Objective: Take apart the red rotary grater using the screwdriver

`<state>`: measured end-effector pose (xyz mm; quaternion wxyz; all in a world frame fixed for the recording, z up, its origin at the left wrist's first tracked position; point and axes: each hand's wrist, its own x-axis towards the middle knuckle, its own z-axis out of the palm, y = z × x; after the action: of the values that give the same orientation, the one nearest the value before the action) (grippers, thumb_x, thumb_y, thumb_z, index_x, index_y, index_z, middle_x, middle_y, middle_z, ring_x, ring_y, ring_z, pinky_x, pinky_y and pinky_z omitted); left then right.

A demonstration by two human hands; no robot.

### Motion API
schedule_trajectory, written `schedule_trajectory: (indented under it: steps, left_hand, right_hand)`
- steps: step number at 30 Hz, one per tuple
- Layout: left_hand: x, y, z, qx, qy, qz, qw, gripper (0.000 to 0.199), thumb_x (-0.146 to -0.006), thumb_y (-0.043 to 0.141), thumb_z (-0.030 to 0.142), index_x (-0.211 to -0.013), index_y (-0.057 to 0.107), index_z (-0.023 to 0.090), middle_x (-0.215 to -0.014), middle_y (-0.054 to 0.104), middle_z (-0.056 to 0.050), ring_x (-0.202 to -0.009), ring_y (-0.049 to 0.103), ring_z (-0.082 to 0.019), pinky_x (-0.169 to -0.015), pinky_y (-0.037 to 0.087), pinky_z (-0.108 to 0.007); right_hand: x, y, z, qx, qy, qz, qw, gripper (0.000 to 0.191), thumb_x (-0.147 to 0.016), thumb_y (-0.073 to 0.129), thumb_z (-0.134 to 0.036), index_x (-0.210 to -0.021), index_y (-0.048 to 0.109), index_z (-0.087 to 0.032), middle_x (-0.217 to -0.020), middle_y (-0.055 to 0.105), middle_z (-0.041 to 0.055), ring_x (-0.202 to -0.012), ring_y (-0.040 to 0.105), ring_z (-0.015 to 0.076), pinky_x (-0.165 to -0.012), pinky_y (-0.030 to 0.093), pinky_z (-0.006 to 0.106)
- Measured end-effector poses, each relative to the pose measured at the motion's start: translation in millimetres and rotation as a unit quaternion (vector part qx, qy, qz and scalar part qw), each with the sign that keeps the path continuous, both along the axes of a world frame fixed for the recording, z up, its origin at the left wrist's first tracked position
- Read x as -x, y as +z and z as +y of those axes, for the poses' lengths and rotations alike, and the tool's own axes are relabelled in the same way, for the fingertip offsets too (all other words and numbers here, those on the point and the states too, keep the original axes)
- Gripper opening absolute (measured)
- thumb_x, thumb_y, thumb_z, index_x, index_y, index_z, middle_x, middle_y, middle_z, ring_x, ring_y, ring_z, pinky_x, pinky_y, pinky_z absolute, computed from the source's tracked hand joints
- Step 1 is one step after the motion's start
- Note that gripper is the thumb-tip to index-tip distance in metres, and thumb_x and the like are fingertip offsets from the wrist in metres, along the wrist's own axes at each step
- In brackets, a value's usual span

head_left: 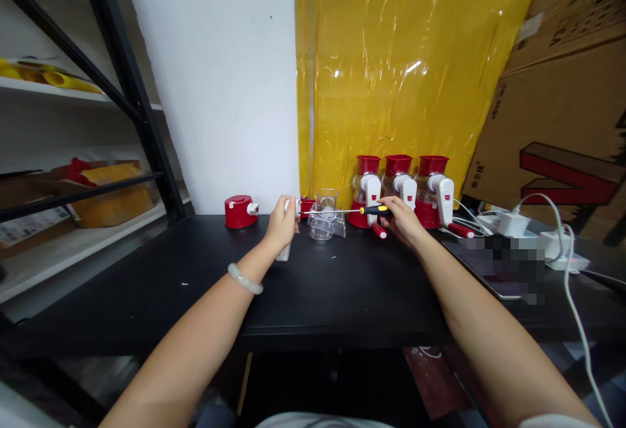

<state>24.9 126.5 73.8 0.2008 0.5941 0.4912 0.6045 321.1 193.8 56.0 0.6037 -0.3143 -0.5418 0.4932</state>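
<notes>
Carton [552,108], beyond and right of the right hand [402,218]: large red mark, smaller print mostly illegible. Crank machines [443,194], three, red-and-white, near that hand, which grips a screwdriver [375,210]. Left hand [283,222], apart, clamped on white part [283,253].

The left hand [283,222] grips a white part [283,253] over the black tabletop [332,297]. The right hand [402,219] holds a screwdriver [375,210] by its black-and-yellow handle, the shaft pointing left toward the white part. A clear plastic piece [321,227] stands between the hands, a red base [240,211] farther left, and three red-and-white crank devices [401,186] at the far right.
</notes>
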Motion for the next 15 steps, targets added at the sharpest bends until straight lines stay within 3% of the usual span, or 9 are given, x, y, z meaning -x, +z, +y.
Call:
schedule_trajectory:
  steps: [8,15]
  left_hand:
    - [0.5,-3.3,1.8,-0.003,0.000,0.001,1.000,0.029,-0.093,0.039,0.049,-0.094,0.051,0.022,-0.055,0.048,0.006,-0.042,0.049,-0.011,-0.042,0.045,-0.021]
    - [0.5,-2.3,0.4,0.000,-0.001,0.005,1.000,0.028,-0.092,0.040,0.048,-0.094,0.051,0.022,-0.057,0.049,0.006,-0.042,0.049,-0.010,-0.042,0.045,-0.021]
  right_hand:
    - [-3.1,10.5,-15.1,0.005,0.082,0.085,0.993,0.034,-0.063,0.073,-0.025,-0.095,0.061,-0.027,-0.075,0.057,-0.0040,-0.064,0.053,0.0115,-0.056,0.044,0.026]
    - [-4.8,14.3,-21.4,0.009,0.101,0.098,0.990,0.044,-0.059,0.070,-0.018,-0.100,0.060,-0.030,-0.074,0.057,-0.0047,-0.065,0.054,0.0128,-0.060,0.046,0.029]
